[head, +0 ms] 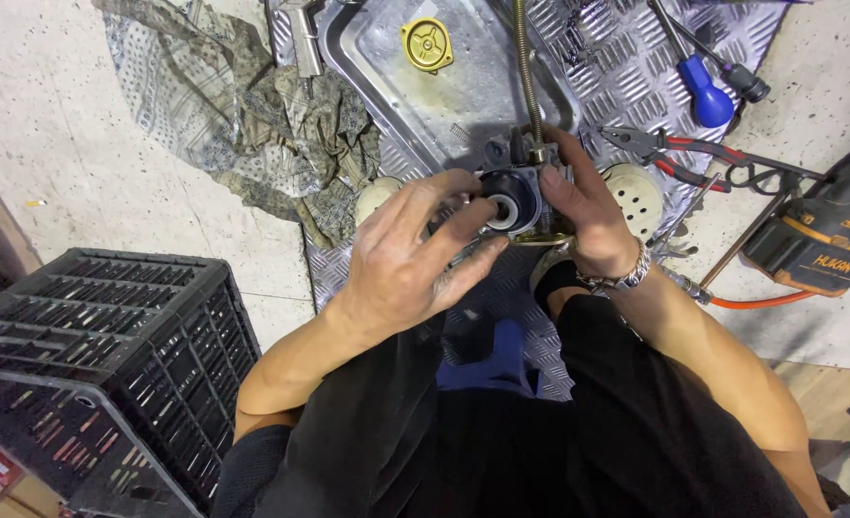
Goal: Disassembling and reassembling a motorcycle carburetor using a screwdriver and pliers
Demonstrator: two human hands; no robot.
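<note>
I see both hands on one small dark metal engine part with a round black mouth and a pale ring inside it (507, 203), held up over the ribbed metal floor plate (626, 77), just in front of my knees. My left hand (415, 251) has its fingers curled across the front of the part, the fingertips pressed against the round mouth. My right hand (586, 206) clasps the part from the other side, thumb against its edge; a metal bracelet (625, 278) sits on that wrist. One ribbed metal hose (527, 67) rises from the top of the part.

Behind the hands lies one shallow steel tray (463, 105) holding one yellow round cap (427, 43). I count two pale round discs on the plate, one left (375, 197) and one right with holes (638, 195). One crumpled patterned rag (243, 115) lies to the left, and one black plastic crate (89, 364) stands near my left knee. To the right I count one red-handled pair of pliers (684, 152), one blue-handled screwdriver (701, 86), one black-handled tool (737, 75) touching it, and one orange-and-black power tool (823, 245).
</note>
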